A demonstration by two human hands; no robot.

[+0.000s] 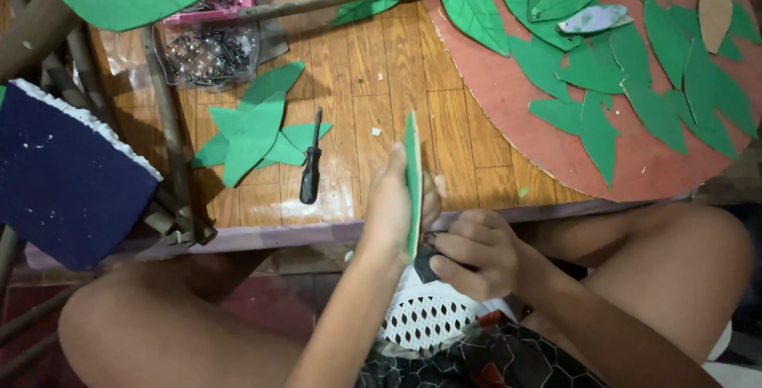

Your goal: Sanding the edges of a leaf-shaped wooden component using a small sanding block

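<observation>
Head view: your left hand [390, 205] grips a green leaf cutout [413, 181] edge-on, upright, near you above your lap. Your right hand [476, 253] is clenched around a small dark tool [427, 265] pressed at the leaf's lower edge; what kind of tool it is stays hidden. On the wooden floor [397, 78] lie a screwdriver [310, 167], just right of more green leaves [254, 134], a bag of nails [210, 54] far left, and a red round board [516, 110] far right. Thin card may bend or tear under pressure, and your left fingers sit close to the tool, so a slip could nick them.
</observation>
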